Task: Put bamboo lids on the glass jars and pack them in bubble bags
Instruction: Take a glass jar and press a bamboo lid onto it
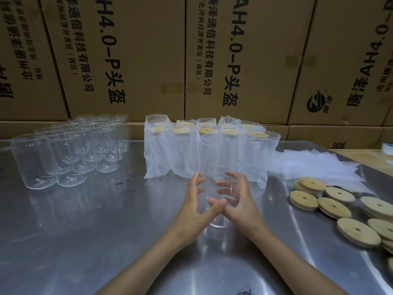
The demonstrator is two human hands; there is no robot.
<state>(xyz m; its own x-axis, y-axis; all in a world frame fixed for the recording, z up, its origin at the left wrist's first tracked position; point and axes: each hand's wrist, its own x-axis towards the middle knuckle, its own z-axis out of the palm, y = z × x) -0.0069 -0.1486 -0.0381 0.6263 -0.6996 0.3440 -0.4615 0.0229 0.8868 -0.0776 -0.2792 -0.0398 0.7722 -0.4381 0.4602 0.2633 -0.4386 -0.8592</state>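
Both hands, the left hand (192, 206) and right hand (236, 201), hold one bare glass jar (217, 209) just in front of the wrapped jars (204, 150); I think it needs a bamboo lid (304, 200) next.

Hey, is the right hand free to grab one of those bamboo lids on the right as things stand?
Probably not yet: the right hand grips the glass jar with the left hand. Otherwise the way to the bamboo lids looks open.
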